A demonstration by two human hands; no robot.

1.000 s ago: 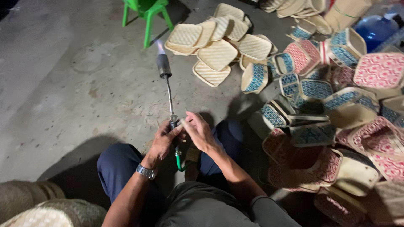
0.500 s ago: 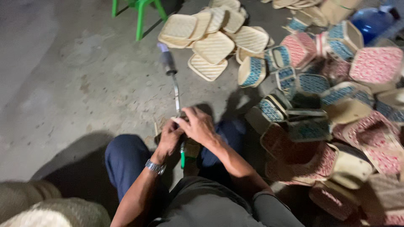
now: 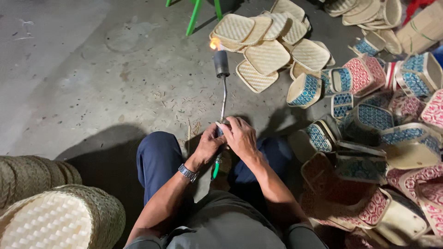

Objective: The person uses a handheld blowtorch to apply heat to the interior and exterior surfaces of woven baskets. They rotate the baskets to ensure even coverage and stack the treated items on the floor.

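Gas torch (image 3: 223,87): long axis points away from you (flame at far tip); your left hand (image 3: 208,144) and right hand (image 3: 240,136) both clasp its near end.

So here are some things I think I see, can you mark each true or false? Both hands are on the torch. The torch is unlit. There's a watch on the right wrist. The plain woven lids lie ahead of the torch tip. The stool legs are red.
1. Both hands are on the torch: true. The left hand and right hand grip the near end of the gas torch.
2. The torch is unlit: false. A small flame shows at its tip.
3. A watch is on the right wrist: false. The wristwatch is on the left wrist.
4. Plain woven lids lie ahead of the tip: true. The pile of plain woven lids lies just beyond it.
5. The stool legs are red: false. The stool legs are green.
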